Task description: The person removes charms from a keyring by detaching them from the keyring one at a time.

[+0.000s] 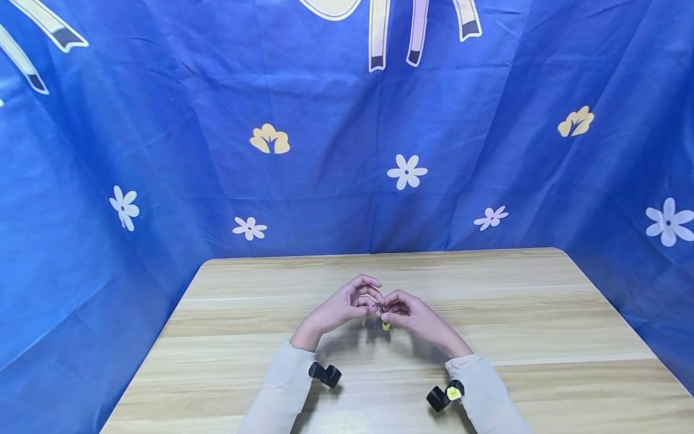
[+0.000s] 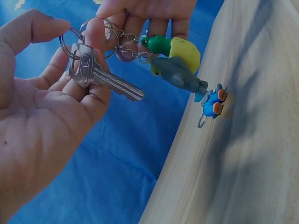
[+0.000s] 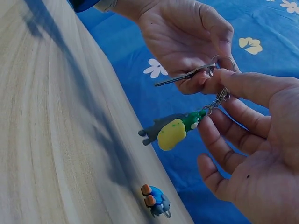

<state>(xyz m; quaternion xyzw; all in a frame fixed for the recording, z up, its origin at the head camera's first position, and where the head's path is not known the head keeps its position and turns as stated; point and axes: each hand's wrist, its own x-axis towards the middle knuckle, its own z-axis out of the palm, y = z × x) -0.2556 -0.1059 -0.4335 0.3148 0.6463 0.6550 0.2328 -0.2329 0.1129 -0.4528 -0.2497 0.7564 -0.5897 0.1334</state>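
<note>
Thumb and fingers of my left hand [image 1: 344, 306] pinch a split ring [image 2: 69, 43], from which a silver key [image 2: 112, 81] hangs across the fingers in the left wrist view. Close beside it, my right hand [image 1: 420, 316] pinches more key rings between thumb and finger. Two charms dangle on short chains below those rings: a green and yellow figure [image 3: 173, 135] and a grey sea-animal figure [image 2: 175, 73] with a forked tail. The fingertips of both hands almost meet over the table, and they partly hide the rings in the head view.
A small blue figure charm [image 3: 156, 198] with orange feet and a metal loop lies on the wooden table [image 1: 233, 337]. Behind the table hangs a blue patterned cloth [image 1: 336, 199]. Each forearm wears a black wrist camera [image 1: 327, 375].
</note>
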